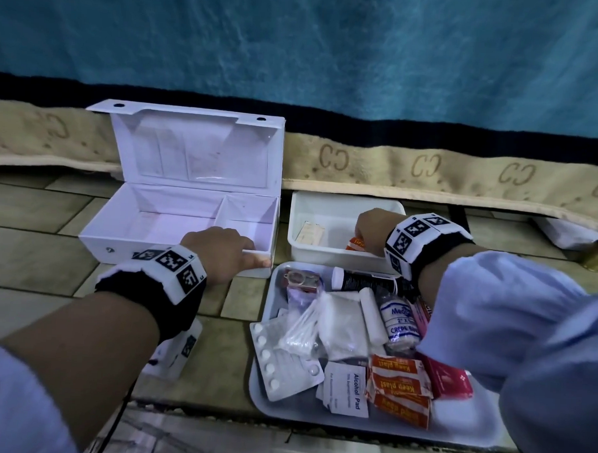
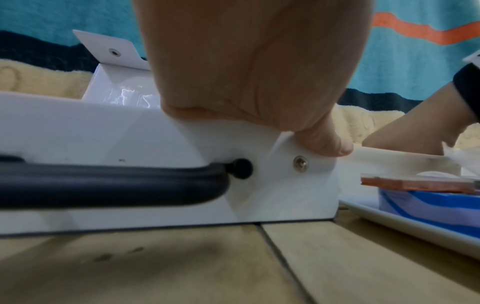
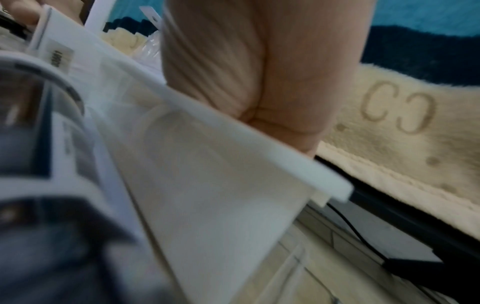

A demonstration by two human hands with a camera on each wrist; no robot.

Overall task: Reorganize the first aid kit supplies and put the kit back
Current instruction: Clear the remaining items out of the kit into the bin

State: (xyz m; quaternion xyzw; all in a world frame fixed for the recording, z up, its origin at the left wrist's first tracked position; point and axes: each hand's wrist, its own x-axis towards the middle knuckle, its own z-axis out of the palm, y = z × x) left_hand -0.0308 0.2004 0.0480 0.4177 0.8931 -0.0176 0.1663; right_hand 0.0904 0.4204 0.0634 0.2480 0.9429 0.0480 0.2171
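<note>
Here the left hand (image 1: pixel 221 252) grips the first aid box (image 1: pixel 126 225) rim; the right hand (image 1: pixel 371 229) pinches an orange packet (image 1: pixel 355 244).

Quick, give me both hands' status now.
Left hand: grips the kit box front rim.
Right hand: inside the white tub, pinching an orange packet.

Glossy white plastic kit box (image 1: pixel 126 229); fuzzy cloth blanket (image 1: pixel 396 162).
</note>
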